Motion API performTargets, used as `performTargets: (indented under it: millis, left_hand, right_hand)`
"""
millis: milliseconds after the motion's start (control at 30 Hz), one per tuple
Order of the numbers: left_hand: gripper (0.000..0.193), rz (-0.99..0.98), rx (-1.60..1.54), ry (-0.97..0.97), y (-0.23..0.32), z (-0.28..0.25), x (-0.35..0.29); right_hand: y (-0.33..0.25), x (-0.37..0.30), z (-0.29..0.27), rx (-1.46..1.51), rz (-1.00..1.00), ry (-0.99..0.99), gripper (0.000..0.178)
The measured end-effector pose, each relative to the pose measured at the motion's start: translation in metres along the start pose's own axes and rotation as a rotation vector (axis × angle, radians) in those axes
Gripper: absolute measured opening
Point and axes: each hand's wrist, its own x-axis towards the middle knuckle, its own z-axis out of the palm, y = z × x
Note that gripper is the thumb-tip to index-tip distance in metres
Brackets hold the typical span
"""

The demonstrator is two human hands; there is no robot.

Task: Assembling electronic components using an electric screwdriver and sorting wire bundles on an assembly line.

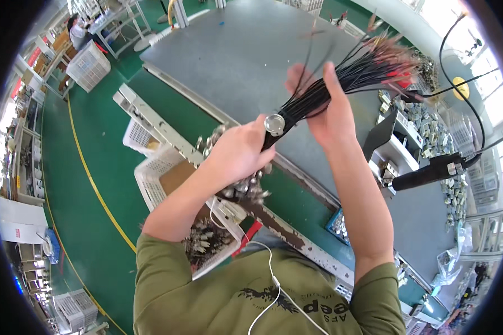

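A thick bundle of black wires [302,103] runs slantwise between my two hands, above the grey worktable. My left hand [237,151] is closed around its lower part. Just beside those fingers sits a round silver metal piece [274,124]; whether it is fixed to the bundle I cannot tell. Shiny metal parts [246,190] stick out below my left hand. Higher up, my right hand [332,114] wraps loosely around the wires, thumb on one side and fingers on the other. The far wire ends [394,56] fan out, reddish and smeared by motion.
The grey worktable [235,50] stretches ahead. On the right hangs a black cylindrical power tool [430,174] with a cable, near a metal fixture [397,139] and many small metal parts [439,123]. White crates [151,184] stand below left; one holds metal parts. A person [78,33] sits far left.
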Motion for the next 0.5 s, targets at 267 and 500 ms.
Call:
performTargets:
  millis: [267, 500]
  left_hand:
    - [0.054, 0.168, -0.479, 0.263, 0.015, 0.03, 0.019]
    - [0.031, 0.422, -0.608, 0.431, 0.02, -0.005, 0.019]
  right_hand:
    - [-0.037, -0.006, 0.036, -0.234, -0.197, -0.019, 0.028]
    - [-0.075, -0.012, 0.026, -0.34, -0.198, -0.275, 0.03]
